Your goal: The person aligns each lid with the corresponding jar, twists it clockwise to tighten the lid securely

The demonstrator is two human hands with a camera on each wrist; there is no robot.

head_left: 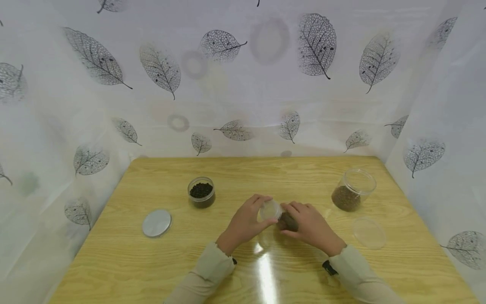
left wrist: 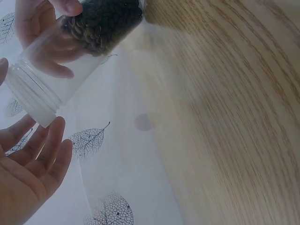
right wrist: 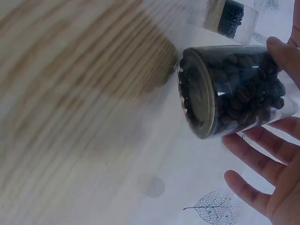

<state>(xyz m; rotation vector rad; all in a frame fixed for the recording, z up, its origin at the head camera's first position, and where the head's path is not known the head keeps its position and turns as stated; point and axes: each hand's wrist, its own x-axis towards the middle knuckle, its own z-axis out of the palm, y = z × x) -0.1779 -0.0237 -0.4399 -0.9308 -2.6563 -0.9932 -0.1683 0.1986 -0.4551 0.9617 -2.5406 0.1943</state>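
While my right hand (head_left: 313,226) clamps its fingers round the jar (right wrist: 241,89) of dark beans (left wrist: 101,28), my left hand (head_left: 247,219) curls thumb and fingers about the pale lid (left wrist: 41,112) at its neck. I hold it tipped over the bench (head_left: 258,177), lidded end to my left, between the small open jar (head_left: 202,204) and the larger open one (head_left: 346,200). I judge the step to be working that lid, so I'd let my right fingers only steady the body, grip the lid evenly and turn it square to the neck; at this tilt, a loose lid could spill beans. Whether it sits on the thread or merely rests there, I can't fairly tell through such cloudy plastic. The right wrist view cuts off the lid end; the left crops my thumb.
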